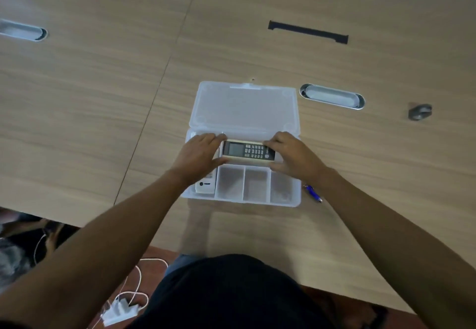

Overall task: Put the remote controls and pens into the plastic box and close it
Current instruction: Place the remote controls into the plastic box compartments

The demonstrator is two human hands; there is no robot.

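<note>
A clear plastic box [257, 201] lies open on the wooden table, its lid [244, 107] folded back flat. A beige remote with a dark screen and keypad [247, 151] lies crosswise over the box's long rear compartment. My left hand [199, 152] grips its left end and my right hand [291, 155] grips its right end. A white remote [204, 186] lies in the left compartment, mostly hidden under my left wrist. A blue pen [312, 192] rests on the table just right of the box, partly under my right forearm.
Three small front compartments of the box hold nothing. An oval cable grommet [332, 96] sits right of the lid, another [22, 30] far left. A black slot [307, 32] and a small grey object [419, 112] lie farther off. A white charger and cable [121, 310] lie on the floor.
</note>
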